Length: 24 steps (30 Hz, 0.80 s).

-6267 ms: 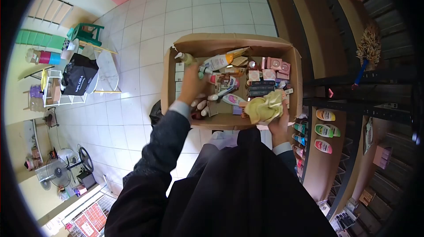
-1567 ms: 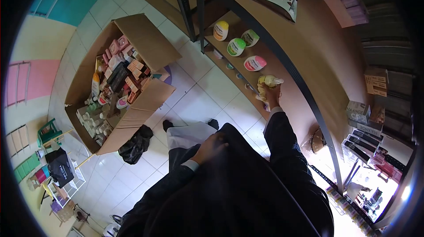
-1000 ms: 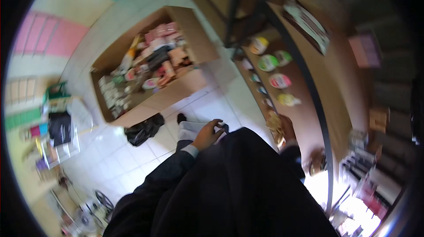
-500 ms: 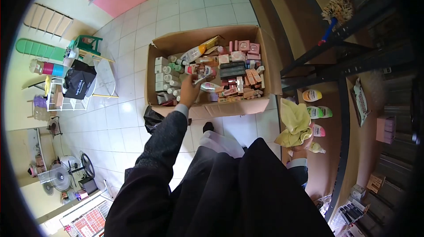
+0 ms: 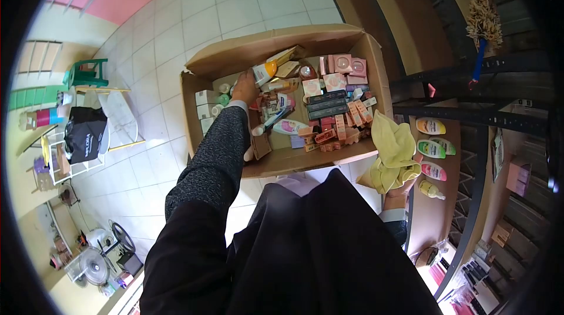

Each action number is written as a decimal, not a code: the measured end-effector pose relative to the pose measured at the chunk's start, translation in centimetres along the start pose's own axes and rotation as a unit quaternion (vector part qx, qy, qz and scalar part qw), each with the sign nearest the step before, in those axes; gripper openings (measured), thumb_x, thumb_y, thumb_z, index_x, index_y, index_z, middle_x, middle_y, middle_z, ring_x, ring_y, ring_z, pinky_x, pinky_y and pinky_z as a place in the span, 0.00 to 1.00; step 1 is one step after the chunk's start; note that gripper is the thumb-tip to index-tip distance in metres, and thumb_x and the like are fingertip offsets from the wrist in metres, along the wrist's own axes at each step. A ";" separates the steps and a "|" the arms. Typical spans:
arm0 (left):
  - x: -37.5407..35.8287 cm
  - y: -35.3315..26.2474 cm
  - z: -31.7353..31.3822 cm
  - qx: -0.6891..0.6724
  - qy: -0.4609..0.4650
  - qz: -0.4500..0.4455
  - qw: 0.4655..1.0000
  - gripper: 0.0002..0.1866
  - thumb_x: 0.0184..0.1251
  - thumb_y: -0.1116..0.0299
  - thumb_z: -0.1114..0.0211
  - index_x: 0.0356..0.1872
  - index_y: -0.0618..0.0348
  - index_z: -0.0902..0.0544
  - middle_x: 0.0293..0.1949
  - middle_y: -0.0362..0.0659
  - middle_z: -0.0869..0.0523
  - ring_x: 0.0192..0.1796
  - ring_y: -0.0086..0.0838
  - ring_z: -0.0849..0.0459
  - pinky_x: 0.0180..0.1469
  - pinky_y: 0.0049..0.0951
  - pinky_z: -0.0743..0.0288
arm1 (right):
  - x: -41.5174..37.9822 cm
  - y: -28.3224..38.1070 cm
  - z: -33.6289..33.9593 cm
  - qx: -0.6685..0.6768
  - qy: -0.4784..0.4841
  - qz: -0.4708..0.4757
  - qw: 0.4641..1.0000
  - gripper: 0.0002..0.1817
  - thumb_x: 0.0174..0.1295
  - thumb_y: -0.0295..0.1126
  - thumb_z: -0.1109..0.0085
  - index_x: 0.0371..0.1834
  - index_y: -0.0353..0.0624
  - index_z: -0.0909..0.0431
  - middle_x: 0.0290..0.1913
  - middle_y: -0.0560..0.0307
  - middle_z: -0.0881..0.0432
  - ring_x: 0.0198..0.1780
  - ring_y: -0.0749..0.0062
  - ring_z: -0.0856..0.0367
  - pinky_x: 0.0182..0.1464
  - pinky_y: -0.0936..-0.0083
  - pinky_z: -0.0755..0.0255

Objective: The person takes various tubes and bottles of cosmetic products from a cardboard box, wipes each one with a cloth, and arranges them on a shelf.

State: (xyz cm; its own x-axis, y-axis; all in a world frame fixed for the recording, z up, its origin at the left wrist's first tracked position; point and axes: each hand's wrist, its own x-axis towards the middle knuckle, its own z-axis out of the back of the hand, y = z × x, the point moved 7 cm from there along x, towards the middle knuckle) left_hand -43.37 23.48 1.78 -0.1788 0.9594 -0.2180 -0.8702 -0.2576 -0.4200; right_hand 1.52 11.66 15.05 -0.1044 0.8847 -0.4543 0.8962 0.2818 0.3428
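Observation:
My left hand [image 5: 245, 89] reaches into a large cardboard box [image 5: 276, 168]. Its fingers close on the lower end of a white bottle with an orange cap [image 5: 264, 72], which lies tilted toward the back; the fingertips are partly hidden. Below that hand, a slim blue-and-white tube [image 5: 274, 119] lies beside a clear bottle with a pink label [image 5: 290, 127]. White cartons [image 5: 205, 98] stand at the box's left side. At the shelf on the right, my right hand [image 5: 399, 196] grips a yellow cloth [image 5: 392, 153], which hides some of its fingers.
Black cartons [image 5: 327, 103], pink compacts [image 5: 342, 63] and small orange cartons [image 5: 355, 114] fill the box's right half. Several bottles [image 5: 432, 149] stand on the brown shelf beside the cloth. A feather duster [image 5: 483, 24] hangs at the rack. Leftward are a black bag [image 5: 85, 133] and fan [image 5: 93, 266].
My left hand has left the slim tube in the middle of the box and moved back to the orange-capped bottle. My right hand still holds the cloth. The view has shifted.

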 end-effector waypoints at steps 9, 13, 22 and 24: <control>2.6 3.0 -0.6 0.040 0.049 -0.043 0.997 0.30 0.46 0.70 0.36 0.54 0.67 0.33 0.50 0.59 0.27 0.54 0.51 0.28 0.57 0.39 0.33 | 0.9 -2.5 -0.5 -0.019 -0.017 -0.011 1.000 0.31 0.63 0.53 0.57 0.61 0.40 0.37 0.61 0.49 0.32 0.60 0.54 0.33 0.62 0.59 0.39; 2.2 3.5 0.2 -0.089 0.007 -0.102 0.991 0.28 0.47 0.66 0.39 0.53 0.64 0.31 0.48 0.62 0.26 0.52 0.52 0.28 0.56 0.42 0.34 | 1.7 -4.7 -1.9 -0.011 0.000 -0.036 0.999 0.29 0.64 0.48 0.57 0.62 0.39 0.39 0.61 0.47 0.33 0.60 0.53 0.33 0.62 0.58 0.40; -0.4 0.6 -0.3 0.109 0.048 -0.127 0.985 0.38 0.42 0.66 0.31 0.58 0.57 0.37 0.54 0.51 0.29 0.56 0.46 0.29 0.59 0.47 0.38 | 1.3 -6.9 -3.1 -0.055 -0.021 -0.063 0.996 0.30 0.64 0.49 0.57 0.62 0.39 0.40 0.61 0.47 0.33 0.60 0.54 0.33 0.62 0.58 0.39; 0.1 0.6 -0.9 0.114 0.066 -0.119 0.984 0.40 0.41 0.65 0.30 0.59 0.56 0.38 0.53 0.51 0.28 0.56 0.45 0.28 0.59 0.49 0.38 | 1.0 -7.1 -2.9 -0.045 -0.033 -0.076 0.996 0.29 0.64 0.48 0.55 0.62 0.40 0.39 0.60 0.46 0.32 0.60 0.54 0.33 0.62 0.57 0.39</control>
State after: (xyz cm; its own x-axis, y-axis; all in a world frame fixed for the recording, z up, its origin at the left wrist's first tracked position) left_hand -43.53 23.28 0.68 0.0904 0.9623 -0.2564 -0.9632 0.0190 -0.2681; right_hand -6.20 11.60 14.54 -0.2041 0.8037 -0.5590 0.8299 0.4449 0.3366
